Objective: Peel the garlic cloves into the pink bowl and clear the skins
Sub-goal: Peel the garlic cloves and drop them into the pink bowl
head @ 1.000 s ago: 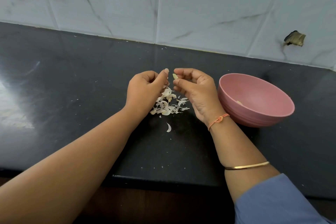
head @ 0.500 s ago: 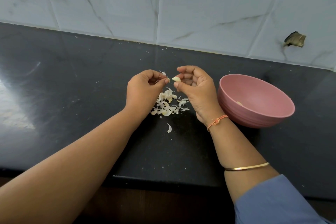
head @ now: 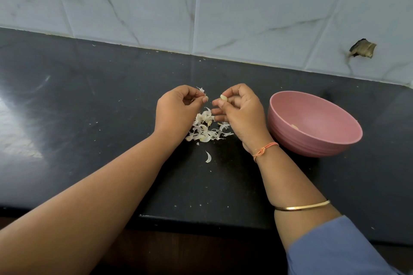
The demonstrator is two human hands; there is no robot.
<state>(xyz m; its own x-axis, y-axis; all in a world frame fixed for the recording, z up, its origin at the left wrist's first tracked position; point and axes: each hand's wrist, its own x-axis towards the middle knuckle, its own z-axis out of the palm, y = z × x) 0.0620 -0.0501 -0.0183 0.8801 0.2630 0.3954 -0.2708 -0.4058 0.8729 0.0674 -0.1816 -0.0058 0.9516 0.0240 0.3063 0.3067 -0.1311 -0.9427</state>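
One clove pinched in right hand; one skin — left hand.

We count two hands over the one bench: the left hand and, just right of it, the right hand. The right hand pinches one garlic clove; the left pinches one skin scrap. One pink bowl stands at the right, with one pale piece showing inside. We find one heap of skins, too tangled to count, and one stray skin nearer. The right arm carries one orange thread and one gold bangle.
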